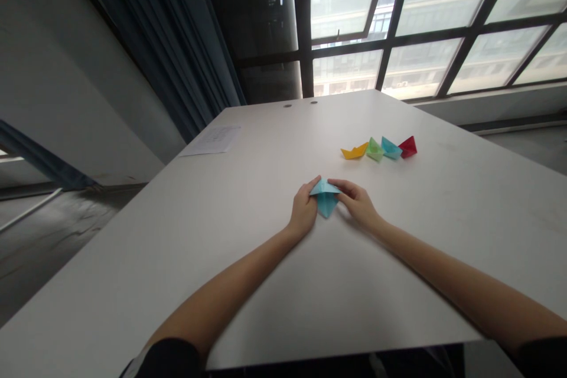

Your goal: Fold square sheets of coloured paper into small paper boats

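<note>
A light blue folded paper [326,204] is between my two hands, just above or on the white table. Its upper part spreads wide like a flap and its lower end comes to a point. My left hand [305,205] grips its left edge, thumb near the top. On the other side, my right hand [357,199] pinches the right corner between thumb and fingers. Beyond the hands, a row of folded paper boats stands on the table: yellow [354,152], green [374,149], blue [391,148] and red [408,147].
The white table [266,153] stretches away toward the windows [349,71]. A printed sheet [211,140] lies near its left edge. Two round holes are at the far end. A blue curtain [177,41] hangs beyond the left side.
</note>
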A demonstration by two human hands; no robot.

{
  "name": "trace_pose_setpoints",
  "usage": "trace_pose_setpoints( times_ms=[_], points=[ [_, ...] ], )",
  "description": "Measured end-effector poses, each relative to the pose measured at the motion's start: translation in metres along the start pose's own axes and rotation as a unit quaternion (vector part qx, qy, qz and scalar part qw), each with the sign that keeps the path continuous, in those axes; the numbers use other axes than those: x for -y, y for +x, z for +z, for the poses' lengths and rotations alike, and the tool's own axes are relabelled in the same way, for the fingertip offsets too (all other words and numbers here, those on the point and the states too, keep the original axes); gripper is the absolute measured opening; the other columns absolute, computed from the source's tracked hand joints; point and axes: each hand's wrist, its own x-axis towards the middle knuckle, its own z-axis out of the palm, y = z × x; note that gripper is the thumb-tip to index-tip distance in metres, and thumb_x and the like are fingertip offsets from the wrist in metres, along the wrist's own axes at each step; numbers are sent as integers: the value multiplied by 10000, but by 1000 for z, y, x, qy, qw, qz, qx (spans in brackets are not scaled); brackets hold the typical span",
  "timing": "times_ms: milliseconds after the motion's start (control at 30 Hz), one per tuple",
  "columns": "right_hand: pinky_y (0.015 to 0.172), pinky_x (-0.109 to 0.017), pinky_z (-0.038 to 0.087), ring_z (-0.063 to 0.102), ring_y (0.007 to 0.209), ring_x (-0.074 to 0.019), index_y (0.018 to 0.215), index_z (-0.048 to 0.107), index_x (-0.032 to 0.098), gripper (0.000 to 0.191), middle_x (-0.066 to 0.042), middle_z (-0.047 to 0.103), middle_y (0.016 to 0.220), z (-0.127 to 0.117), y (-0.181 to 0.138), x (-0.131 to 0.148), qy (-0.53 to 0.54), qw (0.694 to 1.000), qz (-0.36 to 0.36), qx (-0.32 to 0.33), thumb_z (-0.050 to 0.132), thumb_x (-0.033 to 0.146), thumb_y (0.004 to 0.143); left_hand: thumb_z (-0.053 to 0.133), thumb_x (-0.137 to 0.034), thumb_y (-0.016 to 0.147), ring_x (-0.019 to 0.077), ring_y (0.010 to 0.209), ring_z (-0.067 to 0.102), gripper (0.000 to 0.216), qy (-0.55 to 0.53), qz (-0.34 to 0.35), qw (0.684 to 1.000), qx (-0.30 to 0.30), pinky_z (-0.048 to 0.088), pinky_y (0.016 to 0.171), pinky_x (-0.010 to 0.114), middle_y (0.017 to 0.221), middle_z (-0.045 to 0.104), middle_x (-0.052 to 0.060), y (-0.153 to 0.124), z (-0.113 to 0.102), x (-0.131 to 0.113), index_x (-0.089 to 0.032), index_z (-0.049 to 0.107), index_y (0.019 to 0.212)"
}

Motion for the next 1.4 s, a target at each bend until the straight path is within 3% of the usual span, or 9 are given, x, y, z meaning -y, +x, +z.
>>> trace_pose_setpoints(
  times_ms=[100, 200, 300, 533, 700, 900, 1133, 1300, 1400],
  points=[
    [866, -358, 429, 576, 955, -203, 947, 655, 194, 291, -51, 656, 1008, -3, 2, -3, -35, 999, -1, -22, 568, 211, 669, 402, -38, 692, 171, 1034, 513, 500, -39, -32, 999, 15, 378, 930, 308, 1136, 585, 49, 2, 0, -2, -168, 563, 1147],
    [812, -349, 456, 590, 903, -200, 950, 655, 187, 308, -52, 663, 980, -6, 2, -4, -27, 999, 24, -39, 566, 194, 656, 425, -108, 725, 153, 829, 570, 454, -93, -82, 991, 45, 470, 693, 255, 1076, 615, 54, 4, 0, -5, -174, 563, 1152],
    [768, -334, 475, 604, 822, -180, 908, 659, 181, 285, -42, 674, 912, -7, 1, -3, 33, 995, 69, -57, 590, 187, 632, 479, -149, 711, 118, 688, 556, 415, -141, -112, 982, 53, 446, 557, 204, 1011, 641, 47, 6, -1, -7, -183, 598, 1107],
    [783, -281, 491, 619, 751, -138, 782, 667, 168, 158, -25, 673, 764, -1, -4, 12, 192, 964, 171, -70, 600, 162, 638, 576, -157, 647, 142, 747, 570, 345, -237, -150, 956, 84, 480, 632, 241, 906, 658, 49, 10, -6, -1, -165, 655, 983],
    [758, -282, 510, 635, 742, -140, 841, 651, 166, 185, -41, 676, 770, -3, -5, 16, 226, 948, 217, -46, 556, 123, 687, 626, -208, 637, 113, 635, 550, 319, -294, -182, 934, 89, 471, 605, 253, 780, 644, 37, 11, -8, -1, -143, 658, 947],
    [670, -237, 521, 629, 703, -123, 940, 636, 180, 222, -39, 669, 783, -11, -3, 11, 212, 951, 224, 12, 565, 159, 731, 645, -182, 605, 130, 703, 568, 247, -374, -186, 904, 98, 464, 705, 298, 778, 644, 37, 11, -15, -8, -134, 668, 846],
    [593, -199, 512, 611, 683, -117, 912, 655, 146, 252, -54, 662, 786, -19, -1, 8, 240, 946, 213, 51, 515, 110, 706, 611, -195, 583, 157, 714, 577, 286, -403, -177, 887, 143, 452, 754, 337, 778, 643, 63, 10, -21, -6, -106, 664, 850],
    [624, -235, 520, 613, 703, -132, 913, 661, 155, 224, -63, 663, 824, -22, 0, 5, 198, 958, 199, 51, 569, 248, 731, 661, -250, 606, 137, 722, 555, 329, -337, -168, 918, 121, 457, 680, 287, 832, 610, 54, 11, -20, 1, -123, 636, 908],
    [679, -255, 509, 609, 728, -126, 910, 656, 182, 252, -42, 664, 865, -22, 1, 1, 140, 974, 171, 37, 654, 273, 674, 726, -228, 553, 125, 742, 550, 426, -289, -133, 943, 103, 450, 673, 257, 864, 594, 40, 12, -17, 3, -141, 609, 953]
  ],
)
